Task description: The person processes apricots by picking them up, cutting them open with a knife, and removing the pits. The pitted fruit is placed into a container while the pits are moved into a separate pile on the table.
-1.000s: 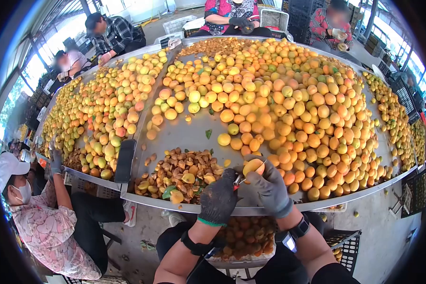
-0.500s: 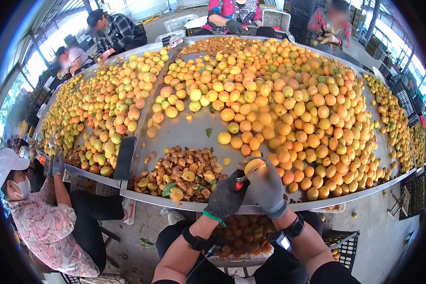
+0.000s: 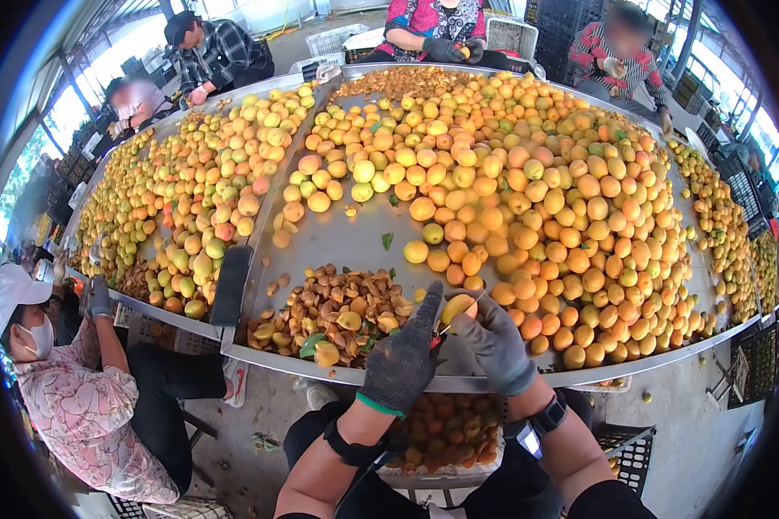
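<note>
My left hand (image 3: 400, 363), in a dark grey glove with a green cuff edge, holds a small red-handled knife (image 3: 436, 341), its index finger pointing up along the apricot. Only a little of the thin metal blade shows beside the fruit. My right hand (image 3: 498, 350), also gloved in grey, grips a yellow-orange apricot (image 3: 459, 308) between thumb and fingers. Both hands meet over the near edge of the metal table (image 3: 320, 233). Left of them lies a heap of brown apricot pits and scraps (image 3: 337, 313). A large pile of whole apricots (image 3: 563, 216) spreads beyond and to the right.
A container of apricot pieces (image 3: 450, 432) sits below the table edge between my knees. A raised metal divider (image 3: 277, 186) splits the table, with a dark phone-like slab (image 3: 233, 275) by it. A masked co-worker (image 3: 78, 389) sits at left; several others work across the table.
My left index finger has straightened upward beside the apricot. My right hand has turned slightly, and the apricot now shows more of its side. The view has shifted a little.
</note>
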{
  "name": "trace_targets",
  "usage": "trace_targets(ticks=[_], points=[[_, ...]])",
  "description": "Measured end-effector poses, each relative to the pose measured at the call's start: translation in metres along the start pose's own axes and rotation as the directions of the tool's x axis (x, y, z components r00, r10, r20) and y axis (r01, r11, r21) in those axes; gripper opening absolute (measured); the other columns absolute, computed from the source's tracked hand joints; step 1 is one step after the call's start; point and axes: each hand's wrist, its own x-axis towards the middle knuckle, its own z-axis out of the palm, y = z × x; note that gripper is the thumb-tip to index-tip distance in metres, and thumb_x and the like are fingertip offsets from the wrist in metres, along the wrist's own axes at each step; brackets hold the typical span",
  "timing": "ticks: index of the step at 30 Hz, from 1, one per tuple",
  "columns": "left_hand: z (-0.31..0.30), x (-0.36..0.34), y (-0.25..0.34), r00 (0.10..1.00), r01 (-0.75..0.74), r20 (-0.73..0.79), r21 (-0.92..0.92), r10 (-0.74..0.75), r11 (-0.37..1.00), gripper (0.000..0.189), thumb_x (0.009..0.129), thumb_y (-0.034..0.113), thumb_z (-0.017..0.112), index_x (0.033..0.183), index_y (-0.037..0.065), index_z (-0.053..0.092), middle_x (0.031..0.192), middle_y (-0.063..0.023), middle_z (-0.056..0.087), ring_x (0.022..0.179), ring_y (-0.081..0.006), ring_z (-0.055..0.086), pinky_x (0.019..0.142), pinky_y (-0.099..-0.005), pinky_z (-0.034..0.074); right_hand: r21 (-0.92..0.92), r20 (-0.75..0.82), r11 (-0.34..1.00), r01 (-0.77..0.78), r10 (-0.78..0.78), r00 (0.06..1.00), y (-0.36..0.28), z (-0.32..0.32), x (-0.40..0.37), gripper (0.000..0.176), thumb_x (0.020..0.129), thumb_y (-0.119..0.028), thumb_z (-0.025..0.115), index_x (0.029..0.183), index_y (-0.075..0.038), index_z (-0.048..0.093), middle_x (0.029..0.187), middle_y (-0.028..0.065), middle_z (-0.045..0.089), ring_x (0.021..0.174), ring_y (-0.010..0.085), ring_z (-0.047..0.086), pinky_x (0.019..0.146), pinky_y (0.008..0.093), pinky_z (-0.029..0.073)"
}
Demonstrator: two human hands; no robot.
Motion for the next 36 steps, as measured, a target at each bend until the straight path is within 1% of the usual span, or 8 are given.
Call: trace_targets(ticks=[15,18,21,28,32,34,35,36], points=[[0.025,0.015,-0.017,0.976,0.136,0.218,-0.528,-0.022,0.838,0.073,0.082,0.003,0.062,0.147,0.021,0.033,0.109,-0.021,0.065,0.101,-0.033,0.065,0.082,-0.0398,0.052,-0.182,-0.107,0.961,0.206,-0.228,0.968,0.008,0.01,0.001,0.039,0.093,-0.015,0.063,0.126,0.001,0.049,0.101,0.0021,0.06,0.092,0.0069,0.057,0.08,0.0208,0.048],[0.029,0.012,-0.021,0.998,-0.011,0.051,-0.46,0.039,0.888,0.075,0.08,0.007,0.061,0.147,0.027,0.033,0.088,-0.0251,0.064,0.084,-0.0429,0.063,0.071,-0.0515,0.05,-0.196,-0.138,0.962,0.192,-0.221,0.966,0.012,0.012,0.002,0.041,0.093,-0.017,0.063,0.127,0.0,0.049,0.102,0.002,0.06,0.092,0.0073,0.057,0.08,0.0205,0.049],[0.009,0.013,-0.007,0.998,0.047,0.05,-0.154,-0.04,0.987,0.071,0.081,0.009,0.06,0.145,0.025,0.036,0.085,-0.024,0.064,0.081,-0.0414,0.063,0.069,-0.0507,0.05,-0.181,-0.136,0.975,0.128,-0.154,0.979,0.009,0.011,0.003,0.041,0.093,-0.019,0.063,0.127,0.0,0.049,0.102,0.0026,0.061,0.091,0.0082,0.059,0.08,0.021,0.049],[0.014,0.011,-0.008,0.995,0.088,0.057,-0.143,-0.081,0.986,0.059,0.084,0.013,0.06,0.14,0.023,0.044,0.085,-0.0226,0.065,0.084,-0.0408,0.065,0.071,-0.0462,0.052,-0.324,-0.074,0.928,0.184,-0.218,0.973,0.007,0.001,0.003,0.038,0.091,-0.022,0.065,0.12,0.0,0.055,0.095,0.0058,0.063,0.086,0.009,0.06,0.075,0.024,0.049],[0.033,0.019,-0.034,0.991,-0.021,0.08,-0.681,0.103,0.732,0.052,0.082,0.012,0.061,0.133,0.014,0.051,0.093,-0.0228,0.065,0.09,-0.0404,0.063,0.074,-0.0457,0.052,-0.335,-0.055,0.918,0.212,-0.244,0.968,-0.005,0.01,-0.005,0.032,0.092,-0.019,0.063,0.117,0.0,0.056,0.091,0.0055,0.063,0.082,0.0086,0.059,0.072,0.0244,0.049],[0.043,0.031,-0.047,0.975,-0.064,0.045,-0.882,0.219,0.467,0.049,0.082,0.012,0.061,0.13,0.012,0.052,0.098,-0.0246,0.063,0.093,-0.0415,0.061,0.075,-0.0477,0.051,-0.654,0.379,0.472,0.591,-0.472,0.796,0.005,0.016,-0.002,0.024,0.092,-0.008,0.059,0.114,0.002,0.055,0.09,0.005,0.063,0.084,0.0093,0.06,0.075,0.0233,0.049],[0.052,0.029,-0.045,0.986,-0.125,-0.006,-0.698,0.169,0.706,0.045,0.083,0.014,0.061,0.127,0.01,0.053,0.096,-0.0232,0.064,0.092,-0.0391,0.063,0.075,-0.0454,0.051,-0.347,-0.014,0.917,0.199,-0.217,0.976,0.004,0.026,-0.006,0.018,0.092,-0.003,0.055,0.108,0.002,0.056,0.084,0.0046,0.062,0.079,0.0093,0.059,0.072,0.0233,0.049],[0.063,0.031,-0.045,0.987,-0.163,-0.07,-0.448,0.148,0.879,0.041,0.084,0.016,0.062,0.123,0.008,0.054,0.094,-0.0217,0.065,0.091,-0.0367,0.064,0.075,-0.0431,0.051,-0.345,-0.023,0.918,0.196,-0.217,0.976,0.007,0.023,-0.003,0.018,0.092,-0.003,0.055,0.108,0.002,0.056,0.084,0.0046,0.062,0.079,0.0093,0.059,0.072,0.0233,0.049]])
